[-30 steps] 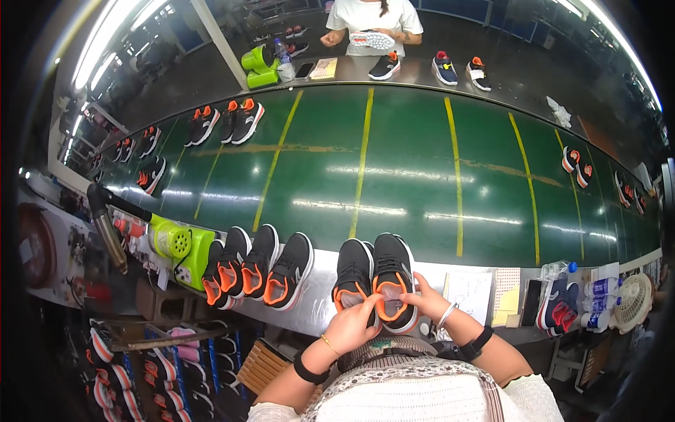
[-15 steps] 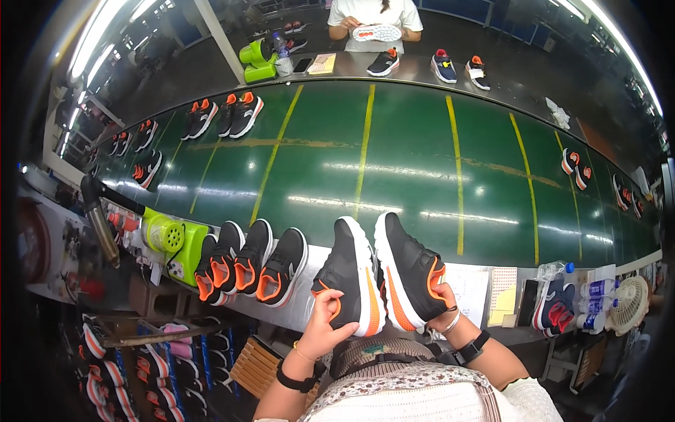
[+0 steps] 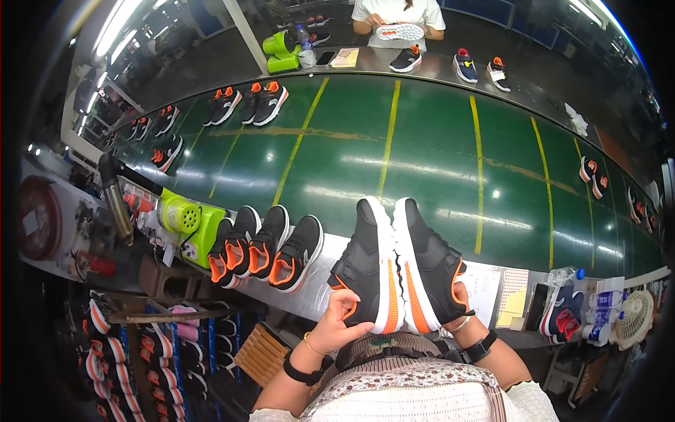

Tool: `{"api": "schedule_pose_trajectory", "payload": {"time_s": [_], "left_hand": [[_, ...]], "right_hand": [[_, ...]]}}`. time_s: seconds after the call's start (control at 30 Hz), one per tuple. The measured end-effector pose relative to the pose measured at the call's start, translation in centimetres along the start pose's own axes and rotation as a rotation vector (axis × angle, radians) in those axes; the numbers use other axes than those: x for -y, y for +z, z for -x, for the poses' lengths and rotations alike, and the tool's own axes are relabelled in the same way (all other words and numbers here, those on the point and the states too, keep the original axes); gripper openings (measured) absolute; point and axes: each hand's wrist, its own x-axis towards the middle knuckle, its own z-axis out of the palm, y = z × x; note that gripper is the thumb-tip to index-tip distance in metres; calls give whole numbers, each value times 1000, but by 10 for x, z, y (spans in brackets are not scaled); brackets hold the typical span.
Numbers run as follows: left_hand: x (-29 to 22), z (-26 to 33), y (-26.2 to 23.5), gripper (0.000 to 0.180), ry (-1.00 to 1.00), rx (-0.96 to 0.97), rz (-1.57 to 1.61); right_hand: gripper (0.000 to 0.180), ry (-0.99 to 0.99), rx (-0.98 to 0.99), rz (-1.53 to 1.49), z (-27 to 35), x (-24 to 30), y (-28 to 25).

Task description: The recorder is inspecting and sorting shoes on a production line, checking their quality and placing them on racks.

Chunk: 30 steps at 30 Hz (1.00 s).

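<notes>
In front of my body I hold two black sneakers with orange linings and white-and-orange soles, toes pointing away from me. My left hand [image 3: 337, 325] grips the left sneaker [image 3: 363, 246] at its heel opening, thumb against the heel. Around the heel of the right sneaker [image 3: 426, 246] my right hand [image 3: 460, 313] is closed, its fingers partly hidden by the shoe. Both are tipped on their sides so that the soles face each other and touch along much of their length. To the left, several matching sneakers [image 3: 297, 253] stand in a row on the metal ledge [image 3: 327, 271].
A green conveyor [image 3: 337, 155] with yellow lines carries shoe pairs at both ends. Left of me are a lime-green machine [image 3: 190, 221] and a shoe rack [image 3: 140, 320]. Papers [image 3: 481, 288], bottles [image 3: 605, 309] and a fan [image 3: 633, 320] lie right. Opposite, a person [image 3: 397, 17] holds a sole.
My hands have brought the two sneakers closer together, so the gap between their soles has closed. The whole view has shifted, moving the surroundings slightly to the right.
</notes>
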Motion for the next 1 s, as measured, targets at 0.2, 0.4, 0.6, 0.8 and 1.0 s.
{"api": "schedule_pose_trajectory", "payload": {"time_s": [0.2, 0.4, 0.6, 0.8, 1.0], "left_hand": [[-6, 12, -2, 44, 102, 21, -201], [-16, 22, 2, 43, 183, 26, -277], [-22, 36, 3, 42, 201, -5, -290], [-29, 50, 5, 40, 206, -23, -291], [-31, 60, 6, 39, 233, -81, -233]], "right_hand": [[47, 17, 76, -17, 3, -5, -7], [47, -118, 254, 432, 7, -11, 2], [47, -232, 469, 884, 7, -13, 30], [47, -145, 450, 726, -5, -29, 28], [48, -85, 380, 544, -7, -34, 32]]}}
